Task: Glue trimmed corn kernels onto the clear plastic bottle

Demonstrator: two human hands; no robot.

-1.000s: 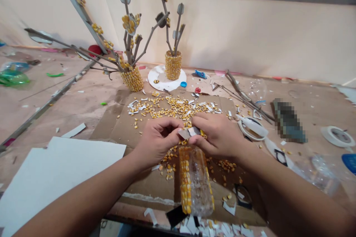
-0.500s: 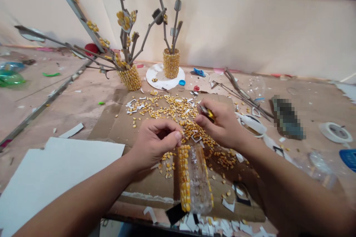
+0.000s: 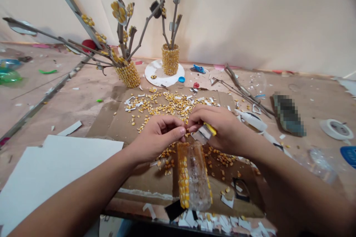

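My left hand [image 3: 160, 135] is in a pinch just above the top end of a clear plastic bottle piece [image 3: 198, 177]. What lies between its fingertips is too small to make out. My right hand [image 3: 217, 126] is closed around a cutter knife [image 3: 205, 133] with a flat metal blade and a bit of yellow. Its fingertips meet those of my left hand. Rows of corn kernels [image 3: 183, 185] cover the left side of the bottle piece, and more edge its right; the middle strip is bare and shiny. Loose kernels [image 3: 178, 103] lie spread on cardboard beyond my hands.
Two kernel-covered pots [image 3: 170, 59] hold branches at the back, one on a white disc [image 3: 150, 76]. White sheets [image 3: 55, 174] lie left. To the right are a glue bottle [image 3: 253, 120], a tape roll [image 3: 337, 129] and sticks [image 3: 241, 89]. Paper scraps [image 3: 217, 224] cover the front edge.
My right hand, with the cutter knife, moved away up and right from my left hand, then came back to its fingertips. My left hand kept its pinch. The view has tilted slightly.
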